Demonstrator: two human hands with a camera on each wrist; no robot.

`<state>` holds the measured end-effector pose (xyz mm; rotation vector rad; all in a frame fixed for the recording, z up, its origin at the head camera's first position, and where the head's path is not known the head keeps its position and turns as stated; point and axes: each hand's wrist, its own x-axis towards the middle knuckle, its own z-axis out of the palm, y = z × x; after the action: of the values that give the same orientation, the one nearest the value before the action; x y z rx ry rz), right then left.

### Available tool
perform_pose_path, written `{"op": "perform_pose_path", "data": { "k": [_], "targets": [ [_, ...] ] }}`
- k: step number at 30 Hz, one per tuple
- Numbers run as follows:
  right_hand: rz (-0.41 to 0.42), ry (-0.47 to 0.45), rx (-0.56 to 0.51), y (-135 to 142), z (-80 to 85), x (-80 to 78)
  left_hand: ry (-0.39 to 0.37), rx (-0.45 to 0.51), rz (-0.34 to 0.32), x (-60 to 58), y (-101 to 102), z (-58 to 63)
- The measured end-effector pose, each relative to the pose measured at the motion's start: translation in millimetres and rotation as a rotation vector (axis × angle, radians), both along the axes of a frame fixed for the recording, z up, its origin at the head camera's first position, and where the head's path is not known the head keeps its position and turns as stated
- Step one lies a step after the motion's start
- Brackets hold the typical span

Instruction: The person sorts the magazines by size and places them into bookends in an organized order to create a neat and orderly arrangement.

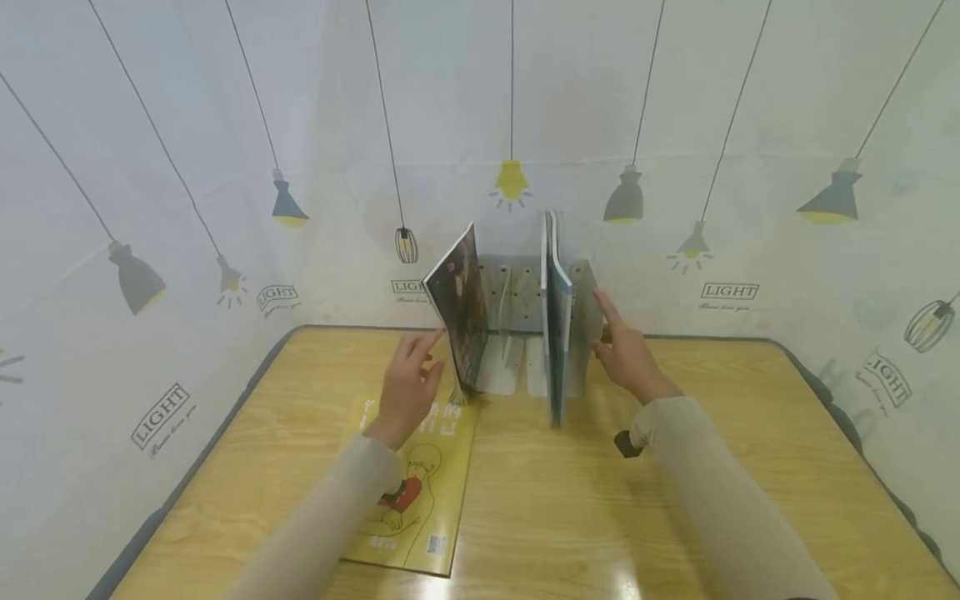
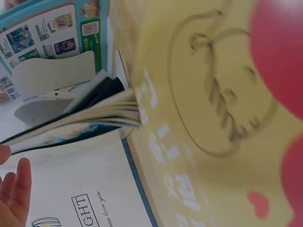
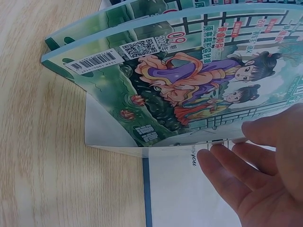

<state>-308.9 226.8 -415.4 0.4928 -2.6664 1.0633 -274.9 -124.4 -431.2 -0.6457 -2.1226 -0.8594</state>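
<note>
From the head view, steadying the row looks like the step in hand. The left hand [image 1: 407, 387], fingers straight-ish and slightly apart, touches the dark book [image 1: 461, 308] at the 9 o'clock side of the metal rack [image 1: 498, 371]; the right hand [image 1: 630, 354] lays a straight index finger against the end plate [image 1: 588, 333] at 3 o'clock. Light, even pressure from both sides, low down, should serve best. The dark book stands on edge, its top tipped towards 11 o'clock; the magazines [image 1: 557, 333] stand nearly upright. The yellow book [image 1: 427, 500] lies flat on the desk [image 1: 540, 508], towards 7 o'clock.

In the left wrist view, the dark book's long axis runs roughly from 9 to 3 o'clock, its pages splayed at the 3 o'clock end; squaring them first would help.

In the right wrist view, the magazines' pictured heads point towards 2 o'clock, feet towards 8; whether the thumb presses the plate, I cannot tell.
</note>
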Motion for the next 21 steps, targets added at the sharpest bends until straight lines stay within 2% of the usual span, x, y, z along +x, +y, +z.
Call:
{"op": "perform_pose_path", "data": {
  "k": [5, 10, 16, 21],
  "targets": [
    [0.000, 0.003, 0.013, 0, -0.6, 1.4, -0.091, -0.067, 0.011, 3.3, -16, -8.3],
    [0.003, 0.007, 0.009, 0, -1.2, 0.7, -0.111, -0.114, 0.036, 5.5, -29, -17.4],
    [0.001, 0.018, 0.002, 0, -2.0, -0.4, -0.128, -0.149, 0.038, 7.9, -42, -25.2],
    [0.003, 0.031, 0.002, 0, -2.8, -1.1, -0.206, -0.198, 0.081, 12.2, -50, -30.9]
  ]
}}
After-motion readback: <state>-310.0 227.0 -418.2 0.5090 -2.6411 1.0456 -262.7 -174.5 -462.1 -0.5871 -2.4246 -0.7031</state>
